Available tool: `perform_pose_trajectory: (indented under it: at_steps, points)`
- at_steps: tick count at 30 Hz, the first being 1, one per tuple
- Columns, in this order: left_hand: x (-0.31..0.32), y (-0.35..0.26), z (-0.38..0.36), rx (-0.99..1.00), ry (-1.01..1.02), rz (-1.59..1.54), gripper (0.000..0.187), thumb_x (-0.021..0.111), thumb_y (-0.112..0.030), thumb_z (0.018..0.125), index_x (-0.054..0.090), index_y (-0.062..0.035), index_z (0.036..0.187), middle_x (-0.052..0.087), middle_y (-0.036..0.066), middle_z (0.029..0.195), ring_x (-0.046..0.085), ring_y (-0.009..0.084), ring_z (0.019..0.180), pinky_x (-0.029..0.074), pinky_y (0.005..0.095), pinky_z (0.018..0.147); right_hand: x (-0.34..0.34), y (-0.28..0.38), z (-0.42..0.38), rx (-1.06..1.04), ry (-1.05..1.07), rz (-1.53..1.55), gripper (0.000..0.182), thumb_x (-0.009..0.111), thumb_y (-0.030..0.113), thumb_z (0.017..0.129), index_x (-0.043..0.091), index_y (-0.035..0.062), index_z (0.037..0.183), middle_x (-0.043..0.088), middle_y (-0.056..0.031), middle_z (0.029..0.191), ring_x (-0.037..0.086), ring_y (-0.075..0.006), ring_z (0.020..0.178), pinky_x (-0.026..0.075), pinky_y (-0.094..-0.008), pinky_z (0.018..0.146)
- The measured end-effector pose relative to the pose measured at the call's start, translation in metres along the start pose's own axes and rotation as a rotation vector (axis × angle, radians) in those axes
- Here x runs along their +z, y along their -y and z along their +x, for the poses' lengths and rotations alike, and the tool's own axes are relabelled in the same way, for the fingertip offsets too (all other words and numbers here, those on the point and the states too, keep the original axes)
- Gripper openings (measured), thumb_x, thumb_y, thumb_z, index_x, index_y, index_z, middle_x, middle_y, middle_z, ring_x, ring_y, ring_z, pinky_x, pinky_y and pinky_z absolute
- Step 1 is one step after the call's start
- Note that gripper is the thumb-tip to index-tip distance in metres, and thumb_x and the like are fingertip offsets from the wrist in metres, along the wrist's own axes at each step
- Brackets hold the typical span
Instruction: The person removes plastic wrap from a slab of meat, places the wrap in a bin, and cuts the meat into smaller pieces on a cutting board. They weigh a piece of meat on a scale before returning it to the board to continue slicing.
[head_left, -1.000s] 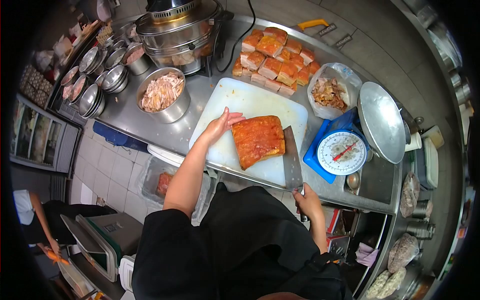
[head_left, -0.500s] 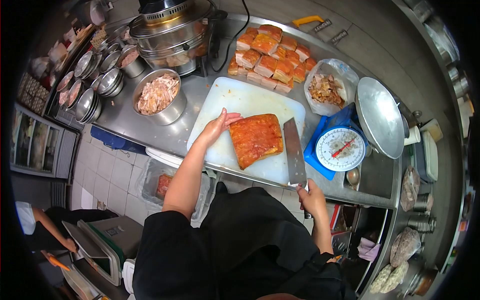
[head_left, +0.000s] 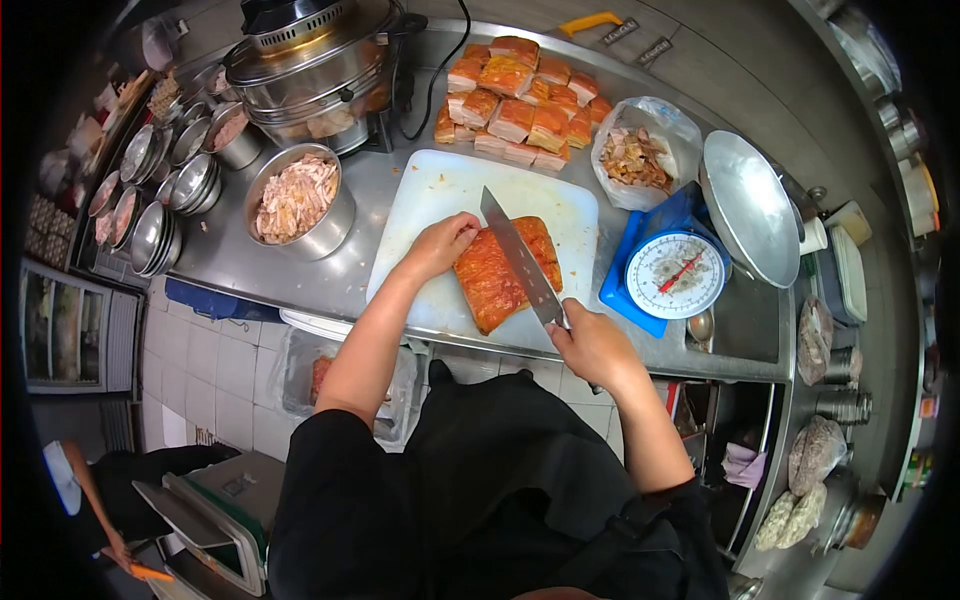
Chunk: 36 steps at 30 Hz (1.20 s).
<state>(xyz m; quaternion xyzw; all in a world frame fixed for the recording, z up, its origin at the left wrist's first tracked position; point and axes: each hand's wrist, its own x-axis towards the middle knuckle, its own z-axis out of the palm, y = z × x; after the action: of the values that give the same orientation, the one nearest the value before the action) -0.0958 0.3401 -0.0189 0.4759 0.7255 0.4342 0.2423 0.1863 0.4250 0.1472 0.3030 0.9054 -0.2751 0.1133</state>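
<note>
Lying on a white plastic cutting board (head_left: pixel 410 235), set on the silver metal surface (head_left: pixel 375 190): one blocky, orange-brown slab of roasted meat (head_left: pixel 483 282), a broad grey steel knife (head_left: pixel 520 255) slanting over its top, contact uncertain. Right hand (head_left: pixel 597 345): grip closed round the knife; left hand (head_left: pixel 443 246): grip half-curled at the slab's left corner, firmness impossible to tell. Sound handling: fingertips tucked clear of the edge, slab steadied flat, blade upright, pressure even.
</note>
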Motion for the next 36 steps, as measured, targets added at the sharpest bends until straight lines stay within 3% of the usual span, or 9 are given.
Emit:
perform_pose_trajectory:
  at_steps: [5, 8, 27, 29, 36]
  points:
    - [-0.003, 0.001, 0.002, 0.089, 0.012, 0.131, 0.022, 0.055, -0.02, 0.103, 0.062, -0.0059, 0.117, 0.069, 0.016, 0.112, 0.065, 0.0337, 0.104, 0.051, 0.0397, 0.089, 0.004, 0.013, 0.0, 0.001, 0.007, -0.059, 0.03, 0.058, 0.025, 0.098, 0.055, -0.0029, 0.107, 0.069, -0.0305, 0.083, 0.067, -0.0487, 0.085, 0.051, -0.057, 0.08]
    - [-0.002, 0.003, 0.003, 0.112, 0.012, 0.146, 0.022, 0.054, -0.02, 0.102, 0.062, -0.0061, 0.118, 0.068, 0.016, 0.112, 0.065, 0.0351, 0.105, 0.051, 0.0409, 0.09, 0.004, 0.021, -0.001, 0.013, 0.002, -0.064, 0.029, 0.058, 0.025, 0.098, 0.055, -0.0031, 0.105, 0.069, -0.0301, 0.082, 0.068, -0.0485, 0.084, 0.051, -0.057, 0.08]
    - [-0.008, -0.004, 0.005, 0.118, 0.055, 0.181, 0.019, 0.054, -0.017, 0.101, 0.061, -0.006, 0.115, 0.069, 0.016, 0.115, 0.065, 0.0365, 0.107, 0.052, 0.0439, 0.089, 0.022, 0.025, 0.0, -0.019, -0.065, -0.063, 0.029, 0.058, 0.026, 0.1, 0.053, -0.0017, 0.105, 0.067, -0.0305, 0.079, 0.066, -0.0508, 0.082, 0.049, -0.0587, 0.076]
    - [-0.008, -0.006, 0.005, 0.108, 0.054, 0.17, 0.019, 0.054, -0.016, 0.101, 0.061, -0.0056, 0.115, 0.069, 0.016, 0.114, 0.065, 0.037, 0.107, 0.052, 0.0443, 0.09, 0.019, 0.031, -0.001, 0.016, -0.032, -0.1, 0.026, 0.057, 0.022, 0.099, 0.054, -0.0028, 0.104, 0.069, -0.0282, 0.081, 0.069, -0.0459, 0.084, 0.052, -0.055, 0.081]
    - [-0.005, 0.002, 0.006, 0.133, 0.058, 0.188, 0.02, 0.054, -0.016, 0.101, 0.06, -0.0054, 0.116, 0.068, 0.017, 0.115, 0.064, 0.0371, 0.109, 0.052, 0.0448, 0.091, 0.023, 0.028, 0.002, 0.032, -0.015, -0.098, 0.025, 0.056, 0.022, 0.1, 0.053, -0.0027, 0.103, 0.069, -0.0283, 0.082, 0.069, -0.0459, 0.084, 0.052, -0.0547, 0.081]
